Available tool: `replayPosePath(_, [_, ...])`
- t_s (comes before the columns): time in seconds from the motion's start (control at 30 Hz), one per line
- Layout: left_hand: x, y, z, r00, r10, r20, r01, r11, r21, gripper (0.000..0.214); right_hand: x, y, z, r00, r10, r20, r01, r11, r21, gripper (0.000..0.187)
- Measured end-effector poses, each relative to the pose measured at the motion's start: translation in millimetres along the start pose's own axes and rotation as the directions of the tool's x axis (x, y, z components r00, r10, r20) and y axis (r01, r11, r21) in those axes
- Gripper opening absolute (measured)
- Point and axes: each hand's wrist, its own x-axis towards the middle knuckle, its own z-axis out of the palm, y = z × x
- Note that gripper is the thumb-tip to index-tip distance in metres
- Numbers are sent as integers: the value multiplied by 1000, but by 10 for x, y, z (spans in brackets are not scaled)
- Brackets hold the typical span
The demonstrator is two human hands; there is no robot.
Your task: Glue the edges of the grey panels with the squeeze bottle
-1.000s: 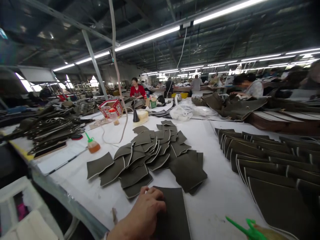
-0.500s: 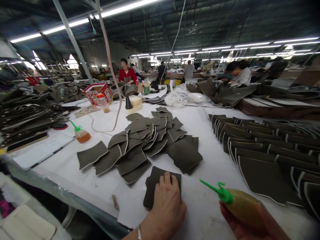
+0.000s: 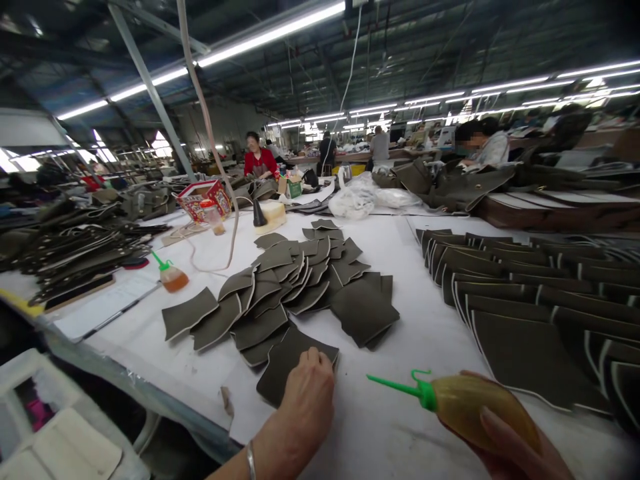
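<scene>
My left hand [image 3: 307,400] is closed, with curled fingers at the right edge of a dark olive leather-like piece [image 3: 285,367]. That piece lies at a slant near the front of the table, against a loose heap of similar pieces [image 3: 287,280]. In my right hand [image 3: 505,440] is a squeeze bottle [image 3: 475,407] of yellowish-brown liquid, tilted onto its side. Its long green nozzle points left, above the tabletop and apart from the piece.
Rows of overlapping pieces [image 3: 520,347] fill the right side. A second green-nozzled bottle [image 3: 173,277] stands left of the heap, near a clipboard [image 3: 110,307]. Behind are a red box [image 3: 205,200], a hanging hose [image 3: 207,127] and plastic bags [image 3: 353,197]. A person in red [image 3: 260,162] works farther back.
My left hand has shifted left with the piece, which has turned and now meets the heap. The bottle in my right hand has moved left and lies more level.
</scene>
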Motion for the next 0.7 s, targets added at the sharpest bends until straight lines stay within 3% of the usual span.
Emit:
replayPosePath(0.13, [1,-160,-14,1000,25,17,-23,995,-100,35,95,-36,-14,964,-211,162,253,916,-311,89])
replayPosePath(0.3, [-30,-265,-17,997,69,26,-64,986,-151,39,45,-90,218,852,-357,382,520,664,-538,67])
replayPosePath(0.4, [-24,-299,-4,996,93,20,-88,981,-173,41,-54,-102,426,804,-391,448,594,545,-591,60])
replayPosePath(0.53, [-10,-345,17,993,119,1,-116,972,-203,40,-112,-64,618,779,-433,453,626,492,-605,54])
replayPosePath(0.7, [-16,-377,30,992,125,-10,-124,966,-227,39,8,-29,662,651,-414,636,753,243,-612,49])
